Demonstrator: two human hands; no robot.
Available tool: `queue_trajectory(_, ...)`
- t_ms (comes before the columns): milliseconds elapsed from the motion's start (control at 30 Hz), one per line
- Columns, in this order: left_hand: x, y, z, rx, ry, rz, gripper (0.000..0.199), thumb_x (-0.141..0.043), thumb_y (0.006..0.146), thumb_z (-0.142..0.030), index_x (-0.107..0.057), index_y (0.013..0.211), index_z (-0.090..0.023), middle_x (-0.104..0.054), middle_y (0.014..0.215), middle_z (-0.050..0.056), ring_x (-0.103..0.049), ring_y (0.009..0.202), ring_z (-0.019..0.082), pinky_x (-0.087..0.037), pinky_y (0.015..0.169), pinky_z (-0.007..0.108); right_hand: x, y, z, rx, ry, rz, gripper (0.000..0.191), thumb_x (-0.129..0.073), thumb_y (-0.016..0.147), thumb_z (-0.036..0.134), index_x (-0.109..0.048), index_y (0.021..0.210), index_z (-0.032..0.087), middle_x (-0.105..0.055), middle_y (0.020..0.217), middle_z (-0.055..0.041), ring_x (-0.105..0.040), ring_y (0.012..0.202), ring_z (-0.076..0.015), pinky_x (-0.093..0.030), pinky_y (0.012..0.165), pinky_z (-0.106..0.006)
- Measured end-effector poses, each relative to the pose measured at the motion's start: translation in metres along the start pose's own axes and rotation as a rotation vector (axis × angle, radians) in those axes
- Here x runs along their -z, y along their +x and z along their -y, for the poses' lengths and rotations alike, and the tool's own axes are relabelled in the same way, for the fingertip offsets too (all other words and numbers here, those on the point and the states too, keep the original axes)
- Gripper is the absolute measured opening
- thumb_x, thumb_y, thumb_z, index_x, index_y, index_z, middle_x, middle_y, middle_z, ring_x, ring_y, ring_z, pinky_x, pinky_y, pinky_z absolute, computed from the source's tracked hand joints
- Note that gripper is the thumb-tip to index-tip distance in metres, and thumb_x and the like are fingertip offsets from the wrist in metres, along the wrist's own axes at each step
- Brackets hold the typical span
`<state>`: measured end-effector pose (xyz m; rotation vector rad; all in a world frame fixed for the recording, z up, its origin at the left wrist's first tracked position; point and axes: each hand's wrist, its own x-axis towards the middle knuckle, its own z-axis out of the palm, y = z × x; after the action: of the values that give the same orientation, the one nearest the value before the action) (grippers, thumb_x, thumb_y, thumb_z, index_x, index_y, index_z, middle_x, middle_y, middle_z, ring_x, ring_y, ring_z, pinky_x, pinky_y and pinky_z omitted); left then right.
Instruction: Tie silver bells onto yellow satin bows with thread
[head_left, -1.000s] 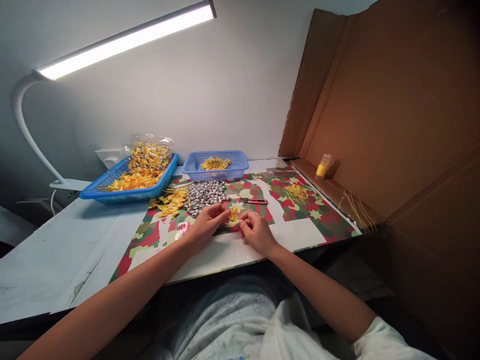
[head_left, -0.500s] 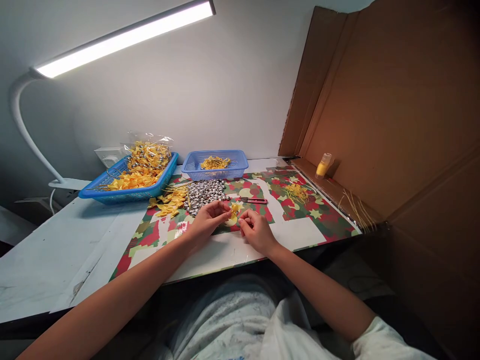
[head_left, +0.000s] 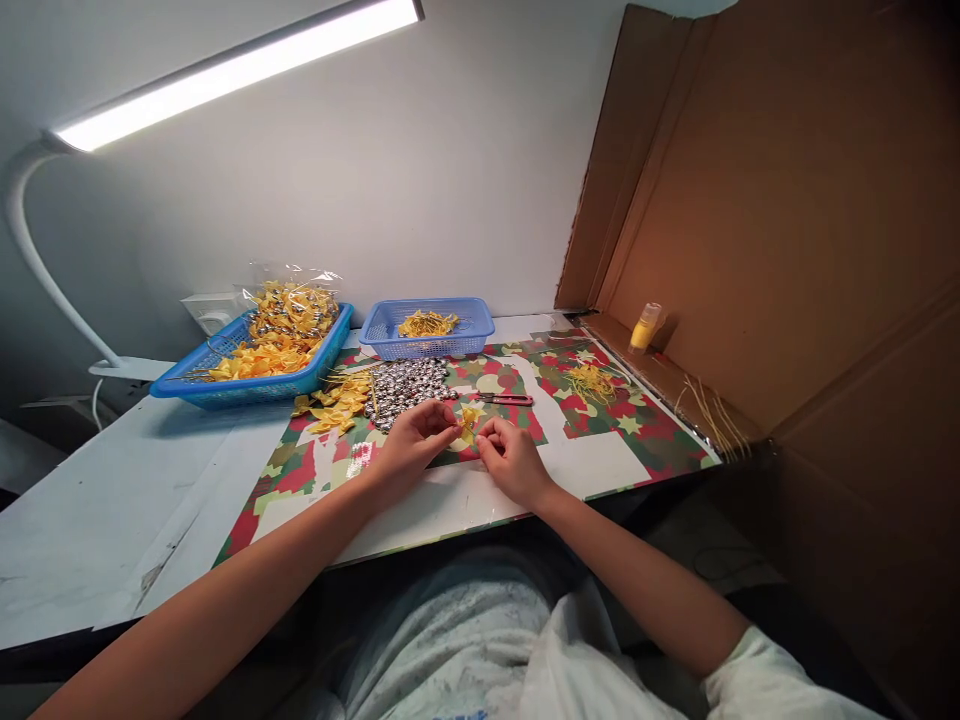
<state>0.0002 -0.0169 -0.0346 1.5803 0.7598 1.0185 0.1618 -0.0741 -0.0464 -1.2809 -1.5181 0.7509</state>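
Between my two hands is a small yellow ribbon piece (head_left: 469,420). My left hand (head_left: 420,436) pinches its left side with thumb and forefinger. On the right, my right hand (head_left: 511,458) is also closed in a pinch, close beside the piece; what its fingertips hold is too small to make out. Behind my left hand lies a heap of silver bells (head_left: 409,388), with loose yellow ribbon pieces (head_left: 336,402) to its left. A pink-handled cutter (head_left: 505,399) rests just beyond my right hand.
A large blue basket (head_left: 247,390) of yellow pieces stands at the back left, a smaller blue basket (head_left: 427,346) at the back middle. Yellow strings (head_left: 592,381) lie on the right. A small bottle (head_left: 645,328) stands by the cardboard (head_left: 787,200). A lamp (head_left: 247,75) hangs over the left.
The view has shifted slightly. My hands keep nearly the same pinching pose, and the yellow piece between them has turned a little.
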Motion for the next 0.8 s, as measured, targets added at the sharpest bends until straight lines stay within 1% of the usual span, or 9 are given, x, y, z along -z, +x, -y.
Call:
queue_trajectory(100,-0.001,-0.0002,0.0014,0.015,-0.03,0.023,0.024,-0.074,0.072,-0.031,-0.056,0.076,-0.016,-0.057,0.069,-0.003,-0.054,0.065,0.009,-0.042,0.061,0.019,-0.0004,0.0003,-0.0003,-0.002,-0.001,0.002,0.013,-0.046,0.082,0.03,-0.046,0.073,0.021,-0.048,0.051,0.0053,-0.041,0.046,-0.0112,-0.031,0.05,-0.023)
queue_trajectory(200,-0.0038,-0.0003,0.0006,0.036,-0.084,0.037,0.027,-0.076,0.07,-0.031,-0.055,0.077,-0.016,-0.057,0.068,-0.003,-0.054,0.065,0.009,-0.042,0.061,0.019,-0.0002,0.0002,0.0003,-0.006,0.005,0.006,0.012,-0.046,0.082,0.03,-0.046,0.073,0.021,-0.049,0.052,0.0049,-0.043,0.046,-0.0114,-0.032,0.049,-0.023)
queue_trajectory(367,-0.0065,0.001,-0.0034,0.067,-0.148,-0.001,0.03,-0.078,0.066,-0.031,-0.055,0.078,-0.016,-0.056,0.067,-0.004,-0.052,0.063,0.007,-0.042,0.06,0.018,0.0001,-0.0004,0.001,-0.014,0.018,0.011,0.014,-0.045,0.083,0.03,-0.045,0.072,0.021,-0.05,0.051,0.0051,-0.043,0.044,-0.0109,-0.033,0.048,-0.023)
queue_trajectory(500,-0.0049,0.0032,-0.0032,0.095,-0.153,-0.044,0.029,-0.079,0.06,-0.028,-0.056,0.072,-0.015,-0.055,0.067,-0.004,-0.051,0.061,0.007,-0.041,0.057,0.017,0.0004,-0.0007,0.0007,-0.017,0.019,0.015,0.014,-0.045,0.083,0.03,-0.045,0.072,0.021,-0.05,0.05,0.0052,-0.043,0.042,-0.0104,-0.033,0.047,-0.022)
queue_trajectory(600,-0.0034,0.0044,-0.0018,0.122,-0.135,-0.053,0.026,-0.078,0.058,-0.027,-0.057,0.07,-0.015,-0.056,0.066,-0.003,-0.05,0.06,0.008,-0.042,0.056,0.018,0.0007,-0.001,0.0008,-0.018,0.025,0.019,0.015,-0.045,0.083,0.03,-0.046,0.072,0.021,-0.05,0.05,0.005,-0.043,0.042,-0.0104,-0.034,0.047,-0.022)
queue_trajectory(800,-0.0053,0.0036,-0.0036,0.133,-0.095,-0.068,0.031,-0.081,0.054,-0.032,-0.061,0.07,-0.015,-0.058,0.066,-0.002,-0.052,0.06,0.009,-0.044,0.057,0.02,0.0008,-0.0009,0.0004,-0.018,0.015,0.026,0.014,-0.045,0.083,0.03,-0.045,0.072,0.021,-0.05,0.05,0.0051,-0.044,0.043,-0.0108,-0.034,0.047,-0.022)
